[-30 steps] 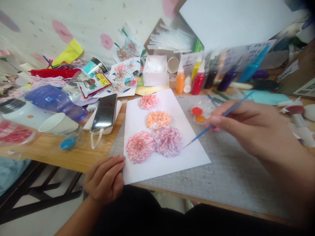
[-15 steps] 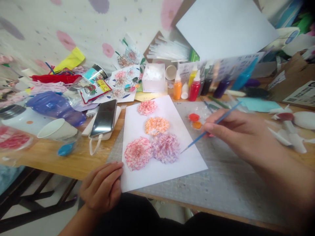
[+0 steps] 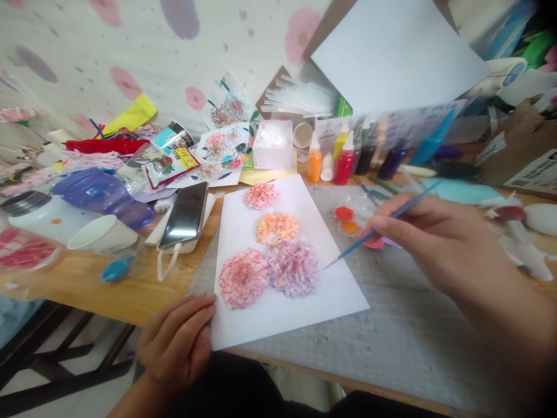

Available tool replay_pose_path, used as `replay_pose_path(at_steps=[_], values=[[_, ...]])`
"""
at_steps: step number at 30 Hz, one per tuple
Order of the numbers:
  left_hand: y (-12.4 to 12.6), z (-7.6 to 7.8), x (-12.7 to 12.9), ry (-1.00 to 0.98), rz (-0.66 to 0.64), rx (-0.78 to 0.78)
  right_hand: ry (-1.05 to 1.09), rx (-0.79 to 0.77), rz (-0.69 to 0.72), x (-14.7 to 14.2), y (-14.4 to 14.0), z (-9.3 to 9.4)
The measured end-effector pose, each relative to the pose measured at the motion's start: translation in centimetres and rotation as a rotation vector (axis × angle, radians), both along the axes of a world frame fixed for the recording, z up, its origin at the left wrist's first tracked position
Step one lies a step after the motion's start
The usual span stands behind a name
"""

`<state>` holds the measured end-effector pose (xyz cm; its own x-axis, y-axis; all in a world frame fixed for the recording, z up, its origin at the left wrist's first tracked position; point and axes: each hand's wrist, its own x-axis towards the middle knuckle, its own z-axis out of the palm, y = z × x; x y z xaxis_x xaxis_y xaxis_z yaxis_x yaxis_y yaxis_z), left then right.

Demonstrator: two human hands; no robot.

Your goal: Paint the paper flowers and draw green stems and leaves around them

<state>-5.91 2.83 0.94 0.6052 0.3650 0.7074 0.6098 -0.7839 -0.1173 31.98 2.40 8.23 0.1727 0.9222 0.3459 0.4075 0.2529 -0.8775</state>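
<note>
The right hand (image 3: 439, 244) pinches a blue paintbrush (image 3: 383, 226), tip poised at the purple painted flower (image 3: 293, 268) on the white paper sheet (image 3: 287, 302). The left hand (image 3: 176, 342), loosely curled and holding nothing, steadies the sheet's near-left corner.
</note>
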Motion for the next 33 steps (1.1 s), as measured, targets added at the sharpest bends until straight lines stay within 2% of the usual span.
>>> replay_pose_path(at_steps=[16,24,33], values=[[0.1,0.14,0.0,0.007,-0.012,-0.002,-0.047,0.027,-0.006,-0.48,0.44,-0.21],[-0.17,-0.03,-0.35,-0.001,-0.008,-0.007,-0.086,0.022,-0.104,-0.6,0.24,0.11],[0.04,-0.05,-0.83,0.024,-0.002,-0.031,-0.009,0.036,-0.037,-0.53,0.27,0.06]])
